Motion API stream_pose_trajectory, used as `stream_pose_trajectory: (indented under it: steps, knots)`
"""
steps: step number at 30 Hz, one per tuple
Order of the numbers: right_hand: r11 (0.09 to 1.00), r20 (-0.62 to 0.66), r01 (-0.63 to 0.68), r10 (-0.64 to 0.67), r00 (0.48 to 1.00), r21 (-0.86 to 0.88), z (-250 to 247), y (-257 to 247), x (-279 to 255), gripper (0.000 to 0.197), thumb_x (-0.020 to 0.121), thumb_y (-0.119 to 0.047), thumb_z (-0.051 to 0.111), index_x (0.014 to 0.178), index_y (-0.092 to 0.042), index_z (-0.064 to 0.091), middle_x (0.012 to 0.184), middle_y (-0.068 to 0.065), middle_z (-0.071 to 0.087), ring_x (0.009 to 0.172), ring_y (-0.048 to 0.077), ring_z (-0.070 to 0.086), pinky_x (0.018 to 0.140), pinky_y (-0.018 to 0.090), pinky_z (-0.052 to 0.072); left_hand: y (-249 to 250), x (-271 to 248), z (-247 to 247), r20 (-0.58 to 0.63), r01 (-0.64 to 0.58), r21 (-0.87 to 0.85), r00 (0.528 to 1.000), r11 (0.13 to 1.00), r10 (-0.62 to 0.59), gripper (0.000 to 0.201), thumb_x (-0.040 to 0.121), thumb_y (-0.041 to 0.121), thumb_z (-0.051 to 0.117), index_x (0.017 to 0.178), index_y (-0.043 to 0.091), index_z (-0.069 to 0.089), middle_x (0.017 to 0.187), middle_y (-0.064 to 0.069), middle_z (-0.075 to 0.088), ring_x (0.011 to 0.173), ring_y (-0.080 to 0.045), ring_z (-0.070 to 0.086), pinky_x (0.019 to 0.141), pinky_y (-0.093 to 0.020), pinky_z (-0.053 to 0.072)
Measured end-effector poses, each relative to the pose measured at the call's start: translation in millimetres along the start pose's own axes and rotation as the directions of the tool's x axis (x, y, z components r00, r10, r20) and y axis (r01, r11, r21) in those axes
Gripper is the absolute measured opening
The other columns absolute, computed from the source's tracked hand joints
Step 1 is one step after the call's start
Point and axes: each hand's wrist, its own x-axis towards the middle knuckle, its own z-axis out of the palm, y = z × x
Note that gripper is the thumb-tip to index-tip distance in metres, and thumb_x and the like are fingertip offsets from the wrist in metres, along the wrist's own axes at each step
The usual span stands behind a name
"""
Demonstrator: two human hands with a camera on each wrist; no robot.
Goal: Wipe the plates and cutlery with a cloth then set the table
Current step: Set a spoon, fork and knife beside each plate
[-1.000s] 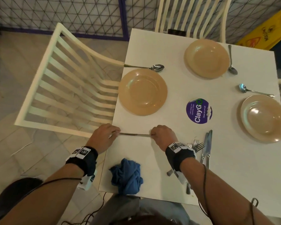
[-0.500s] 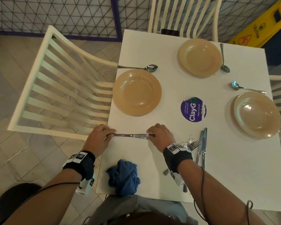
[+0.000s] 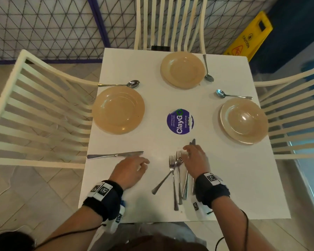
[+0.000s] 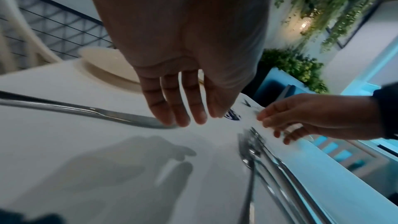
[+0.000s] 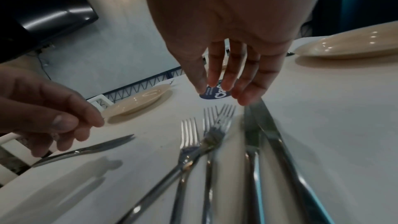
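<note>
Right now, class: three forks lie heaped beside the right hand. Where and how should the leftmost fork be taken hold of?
Grip the leftmost fork by its handle end, coming from the near left with the right hand. That handle splays clear of the other forks, while its tines seem tangled with theirs, so the free end probably lifts out cleanly.

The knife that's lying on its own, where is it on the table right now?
In the head view the knife lies flat near the table's left edge, just below the left plate, its blade tip beside the left hand's fingertips.
</note>
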Motion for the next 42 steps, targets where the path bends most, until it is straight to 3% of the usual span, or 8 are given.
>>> stream_pose_trajectory:
  steps: [8,15,20,26,31,35,38,42]
  knots:
    - [0.999,0.062,-0.047,0.046,0.997,0.011,4.8,13.1,19.5,0.024,0.089,-0.023,0.066,0.113,-0.021,0.064,0.125,0.002,0.059,0.105,0.025,0.062,0.088,0.032,0.048,64.7,7.7,72.4,0.186,0.098,0.281,0.97,0.955,-0.155,0.036,0.098,0.037,0.044,0.132,0.032,0.054,0.123,0.004,0.056,0.115,-0.023,0.058,0.09,-0.035,0.044]
    - [0.997,0.143,-0.077,0.073,0.987,0.022,-0.1,24.4,21.5,0.019,0.095,-0.019,0.055,0.1,-0.021,0.073,0.109,0.006,0.07,0.095,0.026,0.067,0.085,0.031,0.054,74.0,7.3,93.7,0.053,0.177,0.307,0.978,0.935,-0.203,0.027,0.1,0.029,0.046,0.127,0.024,0.052,0.119,0.002,0.056,0.104,-0.021,0.059,0.081,-0.034,0.046]
    - [0.991,0.18,-0.081,0.06,0.982,0.108,-14.1,30.4,12.6,0.012,0.09,-0.019,0.063,0.089,-0.022,0.074,0.102,0.003,0.073,0.094,0.023,0.067,0.093,0.037,0.055,71.9,-1.6,99.8,-0.012,0.153,0.317,0.987,0.936,-0.157,0.021,0.1,0.029,0.045,0.118,0.024,0.055,0.11,0.004,0.057,0.098,-0.017,0.057,0.07,-0.029,0.038]
    - [0.952,0.2,-0.123,0.067,0.977,0.281,-38.9,24.2,0.0,0.015,0.084,-0.018,0.065,0.074,-0.016,0.076,0.073,0.003,0.075,0.076,0.021,0.072,0.082,0.037,0.06,54.8,-16.0,77.1,-0.118,0.091,0.188,0.991,0.978,-0.07,0.023,0.101,0.032,0.045,0.118,0.028,0.06,0.105,0.008,0.059,0.093,-0.013,0.057,0.072,-0.026,0.04]
    - [0.883,0.244,-0.172,0.068,0.968,0.438,-40.6,-22.3,0.1,0.01,0.089,-0.012,0.067,0.082,-0.01,0.074,0.08,0.009,0.076,0.074,0.025,0.075,0.076,0.035,0.063,14.8,-25.9,14.1,-0.258,0.072,0.018,0.964,0.997,-0.065,0.022,0.098,0.028,0.055,0.116,0.032,0.066,0.109,0.012,0.063,0.096,-0.012,0.061,0.081,-0.028,0.048]
    - [0.864,0.277,-0.182,0.052,0.959,0.469,-17.3,-71.3,13.2,0.013,0.091,-0.008,0.065,0.08,-0.008,0.073,0.086,0.014,0.075,0.068,0.021,0.071,0.066,0.027,0.061,-27.7,-25.9,-36.8,-0.33,0.153,-0.201,0.919,0.967,-0.214,0.014,0.092,0.02,0.068,0.103,0.028,0.071,0.093,0.01,0.063,0.085,-0.01,0.06,0.078,-0.021,0.044]
    - [0.895,0.291,-0.183,0.063,0.955,0.407,8.6,-100.6,28.2,0.016,0.089,-0.007,0.065,0.076,-0.01,0.072,0.085,0.017,0.076,0.064,0.022,0.07,0.068,0.032,0.063,-59.4,-17.2,-64.8,-0.372,0.206,-0.361,0.863,0.909,-0.343,0.013,0.085,0.011,0.075,0.095,0.02,0.074,0.089,0.006,0.067,0.079,-0.01,0.061,0.076,-0.015,0.045]
    - [0.931,0.321,-0.217,0.117,0.94,0.295,41.4,-131.1,45.7,0.013,0.087,-0.013,0.067,0.075,-0.011,0.073,0.08,0.013,0.076,0.068,0.025,0.075,0.074,0.04,0.064,-100.8,2.7,-82.3,-0.35,0.279,-0.373,0.841,0.885,-0.412,0.016,0.083,0.006,0.075,0.096,0.015,0.077,0.09,-0.002,0.069,0.084,-0.021,0.063,0.086,-0.032,0.053]
